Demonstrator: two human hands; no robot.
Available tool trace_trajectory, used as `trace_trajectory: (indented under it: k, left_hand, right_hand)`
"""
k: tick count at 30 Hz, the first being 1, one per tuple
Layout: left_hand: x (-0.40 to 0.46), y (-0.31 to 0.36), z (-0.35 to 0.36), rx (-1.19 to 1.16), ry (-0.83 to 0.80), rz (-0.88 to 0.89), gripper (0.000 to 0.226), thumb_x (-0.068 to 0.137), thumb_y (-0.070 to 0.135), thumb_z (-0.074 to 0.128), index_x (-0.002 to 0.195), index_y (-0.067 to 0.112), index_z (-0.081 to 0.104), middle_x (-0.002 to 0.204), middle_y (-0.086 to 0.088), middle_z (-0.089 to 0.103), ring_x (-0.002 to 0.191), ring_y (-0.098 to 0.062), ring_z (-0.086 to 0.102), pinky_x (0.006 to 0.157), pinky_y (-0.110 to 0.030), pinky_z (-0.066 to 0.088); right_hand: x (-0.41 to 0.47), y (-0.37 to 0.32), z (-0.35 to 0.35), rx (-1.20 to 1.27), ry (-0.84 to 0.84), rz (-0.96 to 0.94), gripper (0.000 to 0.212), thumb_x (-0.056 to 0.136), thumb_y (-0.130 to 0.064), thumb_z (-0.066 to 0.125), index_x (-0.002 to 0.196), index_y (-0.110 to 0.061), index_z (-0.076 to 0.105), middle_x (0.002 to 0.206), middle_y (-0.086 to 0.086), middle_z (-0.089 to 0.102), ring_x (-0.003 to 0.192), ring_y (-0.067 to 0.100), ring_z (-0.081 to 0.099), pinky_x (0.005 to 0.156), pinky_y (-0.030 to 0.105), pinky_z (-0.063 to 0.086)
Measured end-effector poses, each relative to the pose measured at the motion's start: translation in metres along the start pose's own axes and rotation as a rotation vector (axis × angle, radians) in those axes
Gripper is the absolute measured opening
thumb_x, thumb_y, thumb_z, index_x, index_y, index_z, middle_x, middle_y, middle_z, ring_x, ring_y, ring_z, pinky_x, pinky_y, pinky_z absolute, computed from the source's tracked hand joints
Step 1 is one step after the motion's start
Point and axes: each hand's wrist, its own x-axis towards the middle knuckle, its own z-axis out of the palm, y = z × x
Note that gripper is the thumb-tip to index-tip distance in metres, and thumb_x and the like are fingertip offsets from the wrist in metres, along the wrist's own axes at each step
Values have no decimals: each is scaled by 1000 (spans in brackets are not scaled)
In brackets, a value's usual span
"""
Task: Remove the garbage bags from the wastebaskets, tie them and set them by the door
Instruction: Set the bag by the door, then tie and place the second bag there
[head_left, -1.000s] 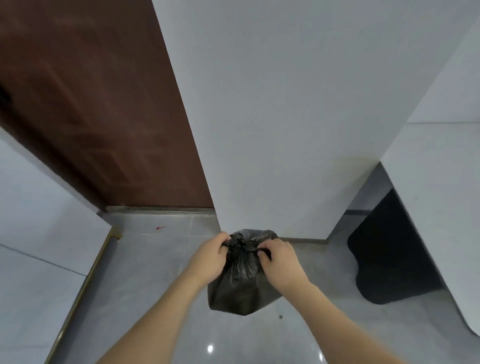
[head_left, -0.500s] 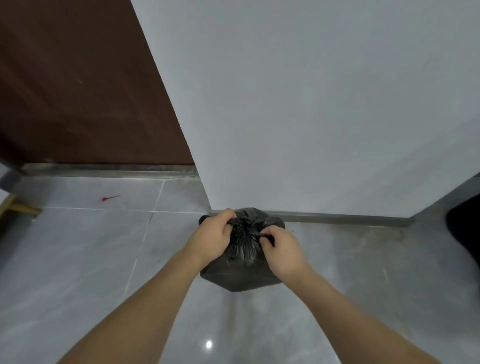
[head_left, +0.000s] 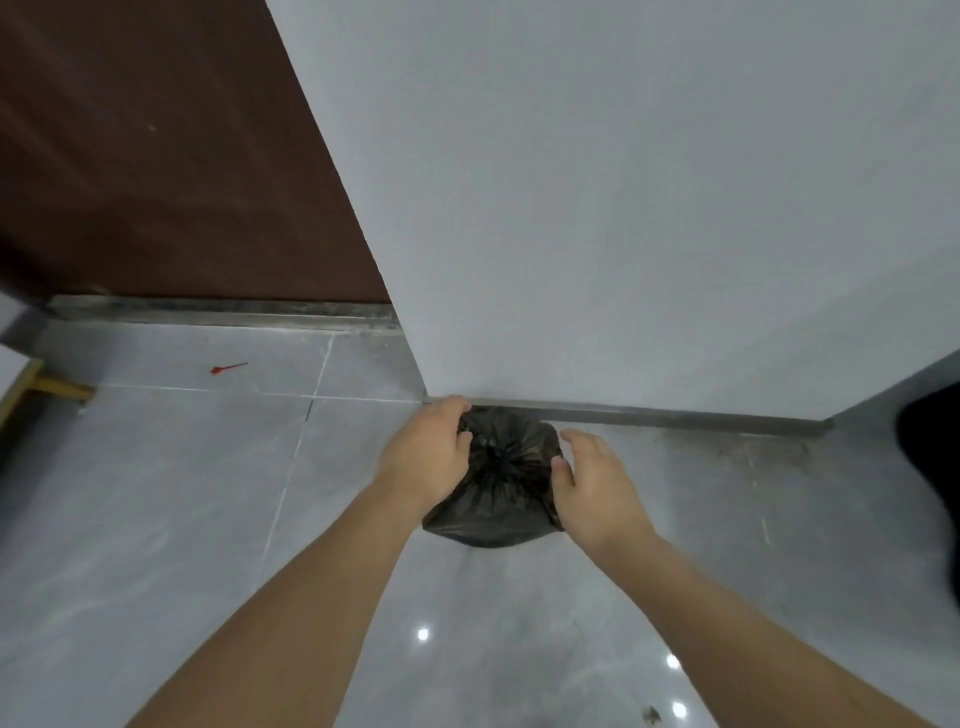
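Your left hand (head_left: 426, 457): fingers curled over the bag's gathered top, seemingly gripping it; contact partly hidden.
Your right hand (head_left: 597, 486): fingers straight, loose, against the bag's side, holding nothing.
Crinkled black plastic garbage bag (head_left: 498, 483): tied, on the grey tiled floor (head_left: 156, 493) between your hands, by the wall.
Dark brown wooden door (head_left: 156, 156): near, left.
Left: let go.

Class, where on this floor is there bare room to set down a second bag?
Left of the bag, the tiles up to the door sill are bare except a red scrap. Right, the wall-side tiles are free. Crowded only around both hands.
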Motion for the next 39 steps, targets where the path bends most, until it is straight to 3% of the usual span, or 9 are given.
trace_trajectory:
  k: [5,9,14,17,21,26,35,39]
  left_hand:
    - [-60,78,-141,119,89,92,41,102,28,40,140,15,45,141,-3,51,129,-22,46,104,-33,39]
    - [-119,164,-290,200,146,202,40,101,28,44,137,10,47,141,-6,50,133,-27,42,109,-37,33]
    - [-221,281,-488,146,396,254,39,101,24,46,133,2,49,135,-13,54,128,-31,45,111,-40,32]
    - [-284,336,-553,157,472,306,42,102,27,41,138,5,44,140,-10,50,133,-28,40,114,-39,28]
    - [-337,378,-586,173,504,364,43,103,28,38,140,7,41,140,-8,48,132,-27,38,111,-40,32]
    - [-359,391,-592,271,433,443,45,104,28,34,143,6,36,147,-8,40,137,-26,32,115,-38,26]
    - [-386,476,-547,172,321,640,45,104,27,34,143,6,37,149,-9,40,140,-28,31,116,-41,26]
    - [-420,535,-499,162,246,754,45,104,28,33,144,7,36,151,-8,39,142,-25,29,120,-38,18]
  right_hand:
    - [-63,-94,-135,-61,-13,-53,46,101,-22,36,144,-7,35,148,8,39,138,20,33,113,27,23]
    - [-132,-188,-274,-122,0,-111,50,102,-22,36,148,-5,27,154,9,30,142,20,25,116,25,16]
    - [-246,-299,-445,-175,130,-175,52,101,-23,37,148,-3,26,154,12,29,143,24,25,117,29,16]
    - [-307,-344,-506,-202,226,-242,52,101,-21,37,147,-1,26,153,14,30,143,26,25,117,30,15]
    - [-354,-375,-548,-192,342,-297,52,100,-21,38,146,1,28,152,17,32,142,29,27,119,35,18]
    - [-392,-365,-571,-236,410,-257,52,101,-22,37,147,2,26,153,16,30,143,28,25,119,34,15]
    - [-486,-275,-619,-232,527,17,52,101,-20,38,147,2,27,151,18,34,140,30,29,116,34,16]
    - [-543,-222,-639,-205,561,155,52,102,-23,34,149,-2,24,155,13,27,143,26,23,117,31,12]
